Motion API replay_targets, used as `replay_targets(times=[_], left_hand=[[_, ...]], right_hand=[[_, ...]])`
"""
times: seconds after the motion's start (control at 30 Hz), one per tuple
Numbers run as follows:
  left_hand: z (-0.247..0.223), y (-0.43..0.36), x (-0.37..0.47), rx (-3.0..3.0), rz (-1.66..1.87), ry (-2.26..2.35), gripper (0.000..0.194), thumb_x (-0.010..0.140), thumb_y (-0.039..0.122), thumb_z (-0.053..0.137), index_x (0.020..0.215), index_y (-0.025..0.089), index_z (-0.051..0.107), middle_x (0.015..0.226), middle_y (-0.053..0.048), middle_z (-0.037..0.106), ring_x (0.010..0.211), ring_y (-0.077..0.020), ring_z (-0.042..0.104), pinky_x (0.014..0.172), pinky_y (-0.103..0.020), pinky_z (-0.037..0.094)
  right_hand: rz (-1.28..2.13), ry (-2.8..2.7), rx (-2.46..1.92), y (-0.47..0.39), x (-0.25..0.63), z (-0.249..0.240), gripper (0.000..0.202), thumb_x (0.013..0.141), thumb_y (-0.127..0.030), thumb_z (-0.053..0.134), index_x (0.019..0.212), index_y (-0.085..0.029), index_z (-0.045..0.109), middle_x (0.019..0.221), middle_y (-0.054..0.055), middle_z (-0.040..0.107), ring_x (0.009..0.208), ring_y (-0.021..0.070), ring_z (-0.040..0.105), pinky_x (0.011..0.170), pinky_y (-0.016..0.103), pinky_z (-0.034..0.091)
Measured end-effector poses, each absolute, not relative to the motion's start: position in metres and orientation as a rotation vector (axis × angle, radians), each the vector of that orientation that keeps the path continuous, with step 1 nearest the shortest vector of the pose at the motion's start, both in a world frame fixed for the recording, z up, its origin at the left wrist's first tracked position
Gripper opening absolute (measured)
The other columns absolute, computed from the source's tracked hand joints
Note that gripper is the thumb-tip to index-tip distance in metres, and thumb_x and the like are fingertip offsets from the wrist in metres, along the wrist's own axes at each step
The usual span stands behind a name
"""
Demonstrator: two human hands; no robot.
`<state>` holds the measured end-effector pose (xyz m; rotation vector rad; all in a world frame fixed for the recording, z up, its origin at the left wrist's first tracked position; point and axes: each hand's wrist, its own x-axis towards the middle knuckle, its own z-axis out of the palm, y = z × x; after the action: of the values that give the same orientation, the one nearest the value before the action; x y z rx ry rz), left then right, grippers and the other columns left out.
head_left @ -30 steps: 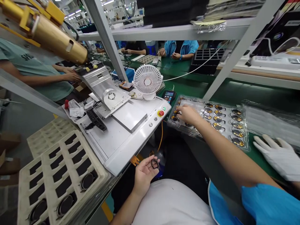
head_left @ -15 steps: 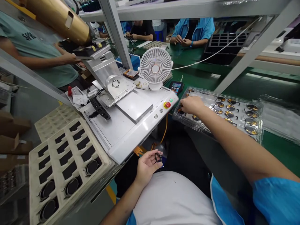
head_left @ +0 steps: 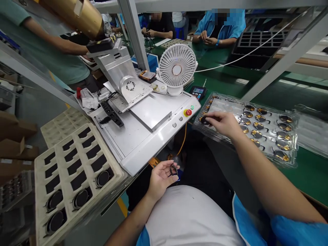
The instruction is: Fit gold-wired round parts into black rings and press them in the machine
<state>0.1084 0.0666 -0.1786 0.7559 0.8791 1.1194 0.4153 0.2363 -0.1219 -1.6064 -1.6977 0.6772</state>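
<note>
My left hand [head_left: 161, 177] is palm up in front of my body, thumb and fingers closed on a small black ring-shaped watch frame [head_left: 171, 171]. Reaching over the clear plastic tray [head_left: 225, 105] on the right, my right hand [head_left: 227, 124] pinches a round dark watch screen [head_left: 204, 120] at the tray's near left part. More round screens [head_left: 258, 125] with orange and black flex tails lie in the tray. At the left, a cream tray [head_left: 65, 160] holds several round black watch pieces [head_left: 81, 199] in its front pockets.
Between the trays stands a white machine bed [head_left: 146, 147] with a metal fixture [head_left: 115, 71], red stop button [head_left: 188, 112] and white fan [head_left: 176, 68]. A gold cylinder [head_left: 77, 17] hangs above. Slanted grey posts [head_left: 134, 37] frame the bench. Other people sit or stand beyond.
My right hand has drawn back slightly from the tray's left end, and a dark round screen now shows in its fingers. My left hand still holds the ring. The view has shifted slightly.
</note>
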Motion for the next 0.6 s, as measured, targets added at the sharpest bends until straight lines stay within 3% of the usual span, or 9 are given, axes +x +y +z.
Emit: replay_targets(times=[0.1, 0.2, 0.33, 0.47, 0.6], left_hand=[[-0.164, 0.077, 0.113, 0.812, 1.059, 0.773, 0.063, 0.064, 0.026, 0.098, 0.121, 0.025, 0.073, 0.133, -0.012, 0.071, 0.105, -0.0262, 0.076, 0.09, -0.035, 0.058], [-0.151, 0.087, 0.116, 0.844, 0.99, 0.676, 0.078, 0.059, 0.034, 0.1, 0.13, 0.027, 0.068, 0.148, -0.016, 0.059, 0.101, -0.0283, 0.077, 0.081, -0.034, 0.058], [-0.148, 0.091, 0.111, 0.827, 0.934, 0.672, 0.09, 0.056, 0.041, 0.101, 0.136, 0.022, 0.064, 0.122, -0.015, 0.072, 0.098, -0.0307, 0.077, 0.076, -0.034, 0.058], [-0.155, 0.086, 0.101, 0.791, 0.981, 0.718, 0.093, 0.058, 0.039, 0.101, 0.139, 0.017, 0.063, 0.103, -0.013, 0.078, 0.1, -0.0308, 0.076, 0.081, -0.035, 0.056], [-0.159, 0.08, 0.094, 0.786, 1.088, 0.793, 0.096, 0.06, 0.043, 0.099, 0.143, 0.016, 0.06, 0.102, -0.013, 0.079, 0.101, -0.0282, 0.075, 0.082, -0.033, 0.054]], right_hand=[[0.985, -1.592, -1.269, 0.193, 0.381, -0.119, 0.027, 0.085, -0.044, 0.072, 0.094, -0.02, 0.08, 0.092, 0.008, 0.076, 0.071, 0.023, 0.07, 0.067, 0.037, 0.062], [1.138, -1.597, -1.114, 0.158, 0.346, -0.115, 0.021, 0.088, -0.042, 0.073, 0.082, -0.022, 0.076, 0.089, 0.008, 0.073, 0.071, 0.0215, 0.069, 0.064, 0.035, 0.06], [1.082, -1.789, -1.02, 0.136, 0.324, -0.111, 0.018, 0.094, -0.032, 0.065, 0.079, -0.023, 0.069, 0.084, 0.006, 0.069, 0.073, 0.0199, 0.066, 0.063, 0.032, 0.055], [0.981, -1.992, -0.913, 0.147, 0.318, -0.107, 0.014, 0.096, -0.025, 0.058, 0.082, -0.021, 0.062, 0.101, 0.009, 0.069, 0.081, 0.0188, 0.066, 0.068, 0.03, 0.053], [1.03, -1.773, -1.114, 0.201, 0.303, -0.098, 0.014, 0.094, -0.026, 0.062, 0.084, -0.021, 0.054, 0.075, 0.003, 0.069, 0.063, 0.016, 0.062, 0.059, 0.026, 0.048]])
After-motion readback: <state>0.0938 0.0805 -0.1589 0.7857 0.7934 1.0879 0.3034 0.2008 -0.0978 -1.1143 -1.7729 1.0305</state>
